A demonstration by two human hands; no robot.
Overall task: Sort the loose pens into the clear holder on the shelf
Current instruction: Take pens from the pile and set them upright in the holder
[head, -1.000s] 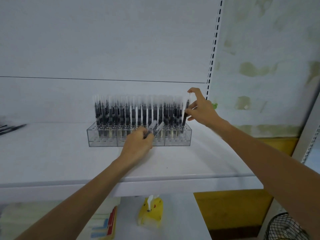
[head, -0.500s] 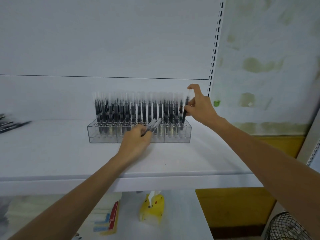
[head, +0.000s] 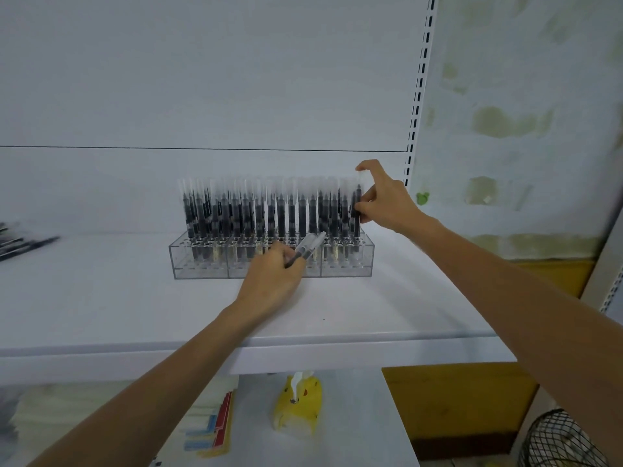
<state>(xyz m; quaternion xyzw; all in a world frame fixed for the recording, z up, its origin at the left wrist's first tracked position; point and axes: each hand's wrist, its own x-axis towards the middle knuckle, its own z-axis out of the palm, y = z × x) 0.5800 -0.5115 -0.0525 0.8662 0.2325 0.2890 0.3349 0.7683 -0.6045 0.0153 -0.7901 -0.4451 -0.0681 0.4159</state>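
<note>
Pens (head: 269, 214) mostly in clear holder (head: 202, 266), end pen (head: 356, 205) pinched by right hand (head: 387, 205), seemingly two spares (head: 310, 245) gripped by left hand (head: 273, 283), loose pens (head: 27, 246) lying far left.

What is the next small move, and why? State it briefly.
Probably press the pen down into its slot and let go. The right hand pinches it upright at the right end of the clear holder, forefinger over its cap, and its top seems slightly above the neighbours. The left hand holds spare pens in front of the holder, to be placed next.
</note>
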